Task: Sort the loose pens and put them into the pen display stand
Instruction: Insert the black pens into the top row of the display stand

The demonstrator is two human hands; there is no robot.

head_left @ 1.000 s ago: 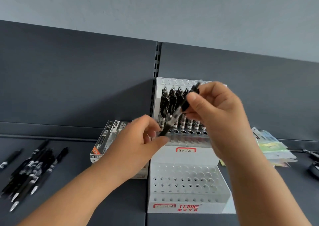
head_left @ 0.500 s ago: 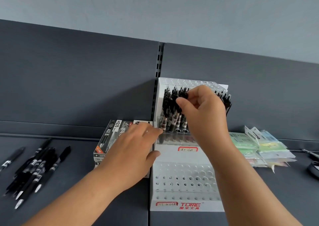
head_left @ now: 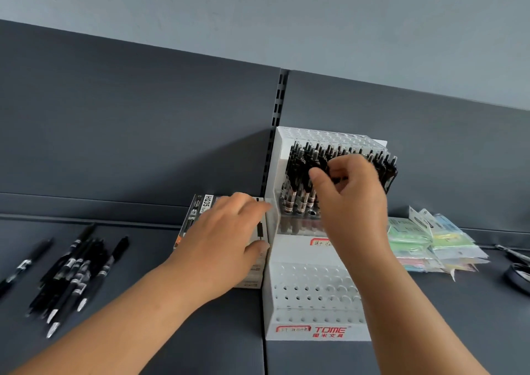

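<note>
The white tiered pen display stand (head_left: 312, 294), marked TOME, stands on the dark shelf against the back panel. Its lower tiers show bare holes, and its upper tier holds several black pens (head_left: 301, 174) standing upright. My right hand (head_left: 352, 202) is up at that row, thumb and curled fingers pinched on the top of one black pen among the others. My left hand (head_left: 226, 242) lies flat and open on a pen box, its fingertips touching the stand's left side. Several loose black pens (head_left: 71, 274) lie in a heap on the shelf at the far left.
A pen box (head_left: 198, 214) labelled HQ35 lies under my left hand, against the stand's left side. Pastel packets (head_left: 427, 240) are stacked to the right of the stand. Scissors and a dark round object (head_left: 516, 265) sit at the far right edge.
My right hand carried the black pen from in front of the stand into the upper row and pushed it down. My left hand let go of the pen's tip and dropped onto the pen box.
</note>
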